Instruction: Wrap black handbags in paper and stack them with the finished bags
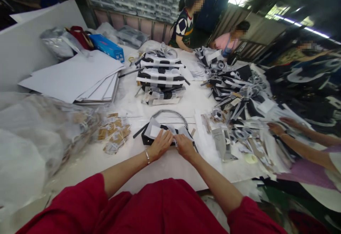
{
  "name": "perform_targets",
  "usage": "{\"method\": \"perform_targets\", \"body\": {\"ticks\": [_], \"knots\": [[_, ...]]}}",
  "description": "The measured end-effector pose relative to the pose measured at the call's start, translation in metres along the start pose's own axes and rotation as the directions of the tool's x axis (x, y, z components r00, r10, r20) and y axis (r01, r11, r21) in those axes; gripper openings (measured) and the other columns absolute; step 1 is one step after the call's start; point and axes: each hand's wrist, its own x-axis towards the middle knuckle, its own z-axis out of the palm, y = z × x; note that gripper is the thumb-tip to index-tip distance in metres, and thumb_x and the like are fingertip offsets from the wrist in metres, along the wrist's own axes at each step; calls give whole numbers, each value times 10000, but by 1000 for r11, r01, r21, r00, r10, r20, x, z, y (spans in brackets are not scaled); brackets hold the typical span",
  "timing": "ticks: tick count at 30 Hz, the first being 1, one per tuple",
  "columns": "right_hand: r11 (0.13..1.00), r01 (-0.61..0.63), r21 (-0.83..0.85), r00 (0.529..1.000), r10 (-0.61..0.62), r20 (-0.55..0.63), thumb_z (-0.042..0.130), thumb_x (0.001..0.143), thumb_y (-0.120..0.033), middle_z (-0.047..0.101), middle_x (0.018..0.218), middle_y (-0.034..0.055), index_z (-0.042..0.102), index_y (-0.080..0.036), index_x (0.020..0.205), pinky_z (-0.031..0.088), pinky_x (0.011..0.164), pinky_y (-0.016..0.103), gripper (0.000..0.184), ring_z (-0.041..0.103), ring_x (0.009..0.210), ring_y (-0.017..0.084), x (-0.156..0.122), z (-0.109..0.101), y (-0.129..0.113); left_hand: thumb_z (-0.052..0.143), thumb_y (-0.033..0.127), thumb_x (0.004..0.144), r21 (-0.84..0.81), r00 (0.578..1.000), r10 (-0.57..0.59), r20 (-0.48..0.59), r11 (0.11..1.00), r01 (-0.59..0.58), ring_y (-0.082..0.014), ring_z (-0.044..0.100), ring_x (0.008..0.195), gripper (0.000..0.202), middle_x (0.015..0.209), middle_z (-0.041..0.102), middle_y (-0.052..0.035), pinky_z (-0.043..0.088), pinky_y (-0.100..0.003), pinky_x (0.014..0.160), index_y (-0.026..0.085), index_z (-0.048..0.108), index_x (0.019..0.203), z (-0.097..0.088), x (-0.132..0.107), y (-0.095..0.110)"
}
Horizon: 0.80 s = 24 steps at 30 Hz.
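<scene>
A black handbag (147, 139) lies on the white table in front of me, its round handle (170, 112) wrapped and pointing away. White wrapping paper (152, 124) covers part of its top. My left hand (162, 143) is closed at the bag's near edge, fingers bent over the paper. Close beside it, my right hand (184, 146) pinches at the white wrapping near the bag's middle. The fingertips of both hands nearly meet, and what exactly lies under them is partly hidden.
Wrapped black bags (161, 74) are stacked ahead. Left are white sheets (71, 74), a blue box (106, 47), brown tags (114, 132) and clear plastic bags (23, 141). A heap of black bags (239, 91) fills the right, where a co-worker's hands (277, 129) reach in. Other people stand beyond.
</scene>
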Motion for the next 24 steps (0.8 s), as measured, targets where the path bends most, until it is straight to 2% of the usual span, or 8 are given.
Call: {"method": "perform_targets", "body": {"ticks": [6, 9, 12, 15, 17, 20, 22, 24], "knots": [[995, -69, 77, 987, 57, 153, 624, 792, -159, 670, 1100, 114, 571, -166, 1172, 482, 886, 347, 383, 583, 1066, 256, 13, -19, -6, 350, 101, 975, -4, 999, -35, -11, 999, 35, -216, 618, 894, 275, 969, 627, -110, 482, -347, 775, 97, 503, 1204, 1, 7, -9], [952, -106, 289, 978, 47, 202, 690, 776, -249, 669, 1197, 113, 575, -179, 1246, 479, 964, 372, 490, 607, 1119, 256, 18, -27, 6, 358, 99, 976, -18, 999, 1, -41, 1000, -2, -210, 625, 865, 282, 1000, 638, -116, 485, -334, 733, 92, 491, 1224, 8, -4, -15], [836, -264, 481, 963, 203, 175, 660, 784, -241, 681, 1215, 91, 650, -195, 1174, 452, 1039, 383, 392, 623, 1144, 240, 21, -33, 28, 382, 69, 957, -30, 995, -14, -97, 999, 11, -213, 629, 941, 326, 1140, 632, -148, 490, -341, 783, 97, 472, 1269, 18, -17, -18], [624, -456, 635, 869, 467, 165, 650, 763, -253, 751, 1020, 58, 721, -202, 971, 508, 986, 408, 225, 685, 1026, 244, 21, -35, 45, 404, 58, 944, -53, 993, -48, -107, 998, 42, -210, 622, 987, 349, 1192, 621, -145, 493, -342, 818, 130, 480, 1277, 22, -27, -19], [367, -538, 758, 757, 606, 244, 652, 762, -303, 762, 841, 47, 713, -186, 898, 586, 836, 387, 190, 724, 858, 235, 19, -35, 52, 425, 63, 939, -74, 992, -61, -106, 996, 53, -208, 613, 1014, 357, 1198, 617, -140, 493, -343, 839, 148, 483, 1281, 22, -33, -19], [-5, -565, 825, 602, 681, 416, 665, 765, -324, 733, 679, 43, 668, -160, 825, 601, 602, 298, 174, 714, 653, 199, 15, -37, 55, 447, 68, 931, -86, 988, -91, -127, 993, 81, -206, 600, 1047, 368, 1210, 614, -133, 486, -348, 878, 167, 487, 1284, 21, -44, -19], [-129, -563, 816, 532, 699, 478, 683, 759, -321, 709, 626, 45, 636, -147, 789, 570, 517, 254, 183, 686, 568, 173, 14, -42, 54, 445, 71, 930, -82, 983, -117, -144, 991, 106, -206, 595, 1057, 372, 1218, 614, -128, 484, -351, 891, 179, 493, 1283, 23, -51, -19], [-174, -544, 821, 535, 681, 499, 700, 759, -375, 697, 615, 49, 626, -128, 858, 540, 474, 237, 276, 656, 513, 154, 13, -51, 50, 439, 74, 931, -86, 980, -140, -142, 988, 128, -207, 592, 1065, 379, 1229, 613, -124, 484, -354, 896, 192, 498, 1286, 25, -56, -20]]}}
